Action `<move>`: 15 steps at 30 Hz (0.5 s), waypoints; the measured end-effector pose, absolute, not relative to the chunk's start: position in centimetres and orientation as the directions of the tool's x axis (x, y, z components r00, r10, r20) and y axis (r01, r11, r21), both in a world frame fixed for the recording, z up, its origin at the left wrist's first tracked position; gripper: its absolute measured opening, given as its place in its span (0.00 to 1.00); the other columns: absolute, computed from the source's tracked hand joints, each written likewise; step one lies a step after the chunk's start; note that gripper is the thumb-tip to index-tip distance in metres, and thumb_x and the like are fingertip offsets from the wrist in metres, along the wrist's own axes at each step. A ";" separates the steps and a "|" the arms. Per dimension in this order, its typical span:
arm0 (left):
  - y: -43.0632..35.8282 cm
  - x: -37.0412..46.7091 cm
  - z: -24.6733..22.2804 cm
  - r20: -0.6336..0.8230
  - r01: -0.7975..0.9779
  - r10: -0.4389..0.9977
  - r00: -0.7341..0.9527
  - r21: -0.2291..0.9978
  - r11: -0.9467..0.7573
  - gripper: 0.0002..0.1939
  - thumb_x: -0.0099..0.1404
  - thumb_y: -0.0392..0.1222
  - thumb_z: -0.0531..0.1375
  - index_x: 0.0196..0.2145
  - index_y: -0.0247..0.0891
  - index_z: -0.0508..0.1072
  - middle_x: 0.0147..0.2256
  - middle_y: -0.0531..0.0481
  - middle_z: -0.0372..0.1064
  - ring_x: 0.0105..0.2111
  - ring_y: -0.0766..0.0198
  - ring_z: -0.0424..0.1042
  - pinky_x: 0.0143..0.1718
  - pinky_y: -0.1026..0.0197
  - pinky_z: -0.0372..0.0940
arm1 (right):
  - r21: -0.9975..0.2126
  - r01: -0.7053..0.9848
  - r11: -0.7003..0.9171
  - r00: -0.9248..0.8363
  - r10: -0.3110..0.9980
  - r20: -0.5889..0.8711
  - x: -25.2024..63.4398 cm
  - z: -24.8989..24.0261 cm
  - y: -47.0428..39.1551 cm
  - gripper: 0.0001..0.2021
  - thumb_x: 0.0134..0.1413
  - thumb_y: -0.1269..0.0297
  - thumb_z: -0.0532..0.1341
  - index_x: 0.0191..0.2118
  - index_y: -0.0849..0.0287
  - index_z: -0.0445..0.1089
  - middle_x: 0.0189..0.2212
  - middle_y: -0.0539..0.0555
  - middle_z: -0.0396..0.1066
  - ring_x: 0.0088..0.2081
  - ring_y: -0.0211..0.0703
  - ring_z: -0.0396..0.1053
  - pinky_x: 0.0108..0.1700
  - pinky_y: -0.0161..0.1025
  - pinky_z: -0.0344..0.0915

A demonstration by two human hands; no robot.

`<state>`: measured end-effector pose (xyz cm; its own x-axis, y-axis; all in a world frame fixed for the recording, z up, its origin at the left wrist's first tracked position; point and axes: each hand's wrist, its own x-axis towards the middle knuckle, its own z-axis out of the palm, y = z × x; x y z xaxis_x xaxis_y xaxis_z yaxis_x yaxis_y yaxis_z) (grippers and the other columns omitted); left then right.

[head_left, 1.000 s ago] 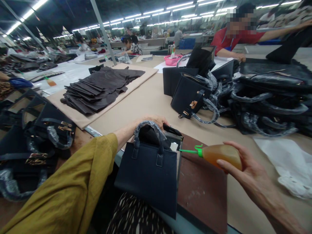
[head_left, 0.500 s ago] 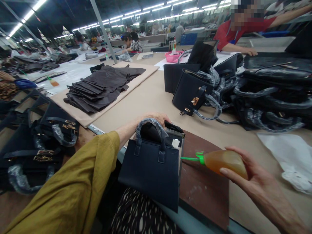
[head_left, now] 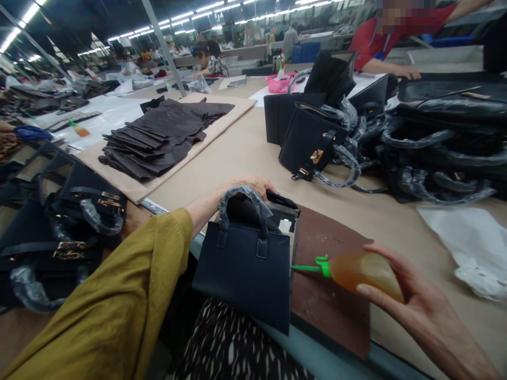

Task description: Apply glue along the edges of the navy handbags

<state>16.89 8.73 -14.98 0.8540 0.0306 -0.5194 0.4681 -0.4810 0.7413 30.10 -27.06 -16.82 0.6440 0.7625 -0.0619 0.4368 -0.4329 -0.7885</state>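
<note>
Head view: bottle [head_left: 366, 273] in right hand [head_left: 420, 302], amber liquid [head_left: 350, 275] inside.

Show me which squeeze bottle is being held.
The amber-filled bottle in the right hand, its green nozzle pointing at the side of the dark handbag; the similar orange bottle at far left rests on the white sheet, unheld.

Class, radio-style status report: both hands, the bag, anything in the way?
Right hand holds amber bottle, green nozzle at side edge of dark bag. Left hand behind bag handle, grip partly hidden. Nothing seen blocking nozzle.
</note>
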 end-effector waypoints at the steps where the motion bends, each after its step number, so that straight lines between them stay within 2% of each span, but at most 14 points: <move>1: 8.8 16.8 -15.1 -0.518 0.474 0.053 0.854 0.732 -0.489 0.20 0.45 0.37 0.65 0.40 0.36 0.77 0.34 0.50 0.72 0.34 0.61 0.68 0.35 0.65 0.62 | -0.784 0.443 -0.435 0.642 0.764 -0.062 30.1 -16.9 -27.1 0.36 0.32 0.37 0.67 0.49 0.49 0.67 0.51 0.55 0.71 0.50 0.60 0.70 0.44 0.48 0.76; 4: 9.1 16.6 -15.5 -0.508 0.498 0.130 0.852 0.708 -0.501 0.23 0.46 0.37 0.66 0.43 0.38 0.76 0.39 0.50 0.72 0.38 0.60 0.68 0.39 0.65 0.63 | -0.787 0.454 -0.418 0.630 0.775 -0.048 29.9 -16.9 -27.3 0.36 0.31 0.38 0.67 0.48 0.52 0.68 0.46 0.57 0.75 0.45 0.60 0.73 0.37 0.45 0.77; 7: 9.5 16.5 -15.8 -0.515 0.509 0.146 0.845 0.687 -0.520 0.25 0.47 0.38 0.66 0.46 0.40 0.75 0.41 0.51 0.71 0.40 0.60 0.69 0.40 0.65 0.63 | -0.802 0.456 -0.385 0.607 0.794 -0.036 29.8 -17.3 -27.6 0.34 0.32 0.38 0.68 0.47 0.51 0.68 0.43 0.55 0.76 0.41 0.57 0.74 0.37 0.45 0.77; 11: 9.7 16.5 -15.8 -0.496 0.495 0.163 0.853 0.667 -0.557 0.25 0.47 0.38 0.67 0.46 0.38 0.75 0.41 0.49 0.72 0.39 0.60 0.69 0.39 0.65 0.64 | -0.781 0.494 -0.382 0.563 0.825 -0.047 29.9 -17.5 -28.0 0.33 0.34 0.38 0.67 0.48 0.46 0.67 0.43 0.52 0.76 0.42 0.56 0.74 0.39 0.48 0.77; 15: 9.2 16.4 -15.6 -0.465 0.478 0.161 0.871 0.721 -0.502 0.25 0.46 0.39 0.68 0.45 0.38 0.75 0.40 0.48 0.72 0.37 0.59 0.69 0.37 0.64 0.64 | -0.797 0.496 -0.345 0.574 0.819 0.003 29.8 -16.8 -27.3 0.33 0.32 0.38 0.68 0.45 0.49 0.69 0.43 0.55 0.76 0.42 0.59 0.74 0.41 0.50 0.77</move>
<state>16.36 9.24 -15.58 0.8705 0.1606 -0.4652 0.4778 -0.5022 0.7207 29.84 -27.27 -16.75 0.5737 0.8190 0.0026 0.4961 -0.3451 -0.7967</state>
